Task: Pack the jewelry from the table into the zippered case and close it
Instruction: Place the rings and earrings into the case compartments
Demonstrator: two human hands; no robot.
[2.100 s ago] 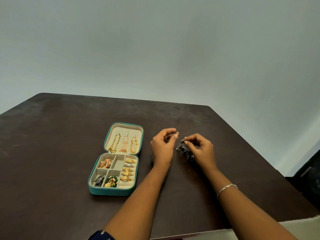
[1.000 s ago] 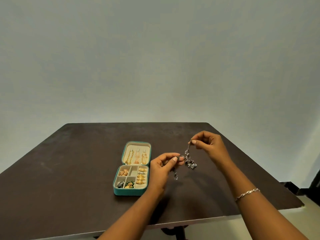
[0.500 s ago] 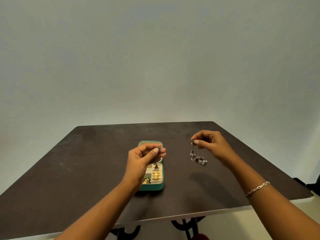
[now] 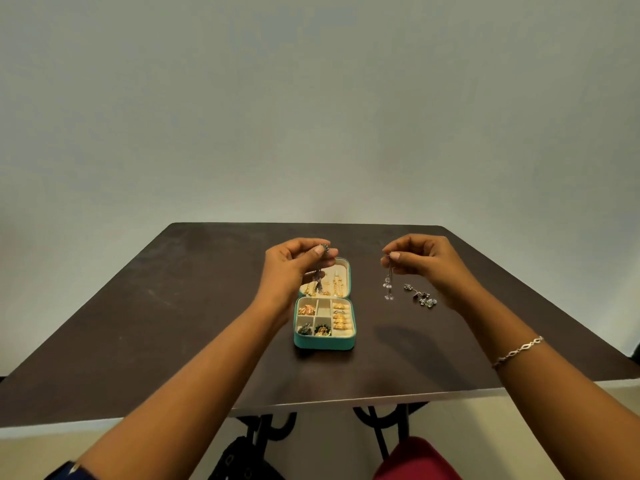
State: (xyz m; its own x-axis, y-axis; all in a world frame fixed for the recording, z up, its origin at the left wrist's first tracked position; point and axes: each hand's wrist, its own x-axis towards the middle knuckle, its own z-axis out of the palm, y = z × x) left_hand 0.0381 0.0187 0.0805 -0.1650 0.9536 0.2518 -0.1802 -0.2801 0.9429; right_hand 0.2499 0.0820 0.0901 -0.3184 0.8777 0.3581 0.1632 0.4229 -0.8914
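Silver links of one bracelet circle the right wrist, nearest the camera; it is worn, so probably not for packing. Beyond it, on the brown table, sits one teal case, unzipped and folded flat so that both halves can be loaded from above. Its base shows four small cells and one ring roll. Three cells hold a piece each, one is bare, and the gold rings are too small to count surely. The lid lies farther back with gold chains hung inside, partly hidden by the left hand.

Right of the case, one loose piece lies on the table, not yet packed. Just above it, the right hand pinches one clear earring by its top, so it hangs straight and untangled. The left hand likewise pinches one dark earring, dangling it over the lid, likely to hang it there. So three pieces remain outside the case, and the zip comes last.
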